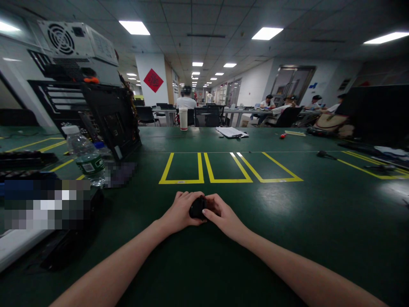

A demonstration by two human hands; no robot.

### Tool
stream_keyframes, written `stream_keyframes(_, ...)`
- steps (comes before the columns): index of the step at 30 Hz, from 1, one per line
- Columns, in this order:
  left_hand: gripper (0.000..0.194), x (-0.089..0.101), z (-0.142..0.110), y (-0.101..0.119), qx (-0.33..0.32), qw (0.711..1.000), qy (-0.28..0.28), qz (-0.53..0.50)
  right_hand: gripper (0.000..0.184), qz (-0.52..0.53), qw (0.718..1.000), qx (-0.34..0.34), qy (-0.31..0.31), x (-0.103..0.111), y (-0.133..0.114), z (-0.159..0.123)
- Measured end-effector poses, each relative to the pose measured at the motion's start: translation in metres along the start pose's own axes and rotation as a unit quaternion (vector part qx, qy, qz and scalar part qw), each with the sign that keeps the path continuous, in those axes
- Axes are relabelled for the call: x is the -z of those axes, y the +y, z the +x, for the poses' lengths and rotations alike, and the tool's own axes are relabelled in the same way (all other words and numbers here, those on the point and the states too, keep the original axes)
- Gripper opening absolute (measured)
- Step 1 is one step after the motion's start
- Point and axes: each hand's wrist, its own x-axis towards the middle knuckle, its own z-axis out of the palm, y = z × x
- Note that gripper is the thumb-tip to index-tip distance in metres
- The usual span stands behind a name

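Note:
A small black rounded object [197,208] is held between my two hands, low over the green table; its exact kind does not show. Around its left side curl the fingers of my left hand [184,209], with the thumb underneath near the table. On the other side, my right hand [222,215] pinches it, thumb in front and fingers behind. Parts of the object are hidden by the fingers. Just beyond the hands, yellow tape outlines [228,181] mark the green tabletop [204,264].
To the left stand a water bottle [85,155] and an open computer case [110,117] with a power supply [76,40] on top. A white cup [183,118] and a clipboard [232,132] lie farther back. At right is a black cable [326,154]. Several people sit beyond.

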Motion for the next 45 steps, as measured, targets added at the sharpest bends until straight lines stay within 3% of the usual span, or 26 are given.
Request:
stream_keyframes(8,0.057,-0.0013,0.0003,-0.0013,-0.003,1.0,0.003,0.003,0.02,-0.04,0.997,0.054,0.037,-0.0015,-0.0007,-0.0015)
stream_keyframes(16,0.057,-0.0035,0.0007,-0.0026,0.001,1.0,0.003,-0.006,0.033,-0.032,0.999,0.023,0.032,-0.0014,0.002,-0.0008)
stream_keyframes(23,0.055,0.0009,0.0009,0.0018,0.002,1.0,0.0,0.002,0.029,-0.035,0.999,0.007,0.012,-0.0001,0.0018,-0.0001)
stream_keyframes(32,0.058,-0.004,0.0005,-0.0035,0.002,1.0,0.006,-0.003,0.018,-0.018,0.998,0.052,0.027,-0.0011,-0.001,-0.0016)
stream_keyframes(39,0.056,0.0012,-0.0003,0.0009,0.003,1.0,-0.008,-0.008,0.032,-0.037,0.999,0.013,0.037,0.0003,-0.0006,-0.0015)
stream_keyframes(45,0.058,-0.0077,0.0009,-0.0063,0.01,1.0,0.014,-0.001,0.024,-0.05,0.999,0.012,0.014,0.0011,-0.0019,-0.001)
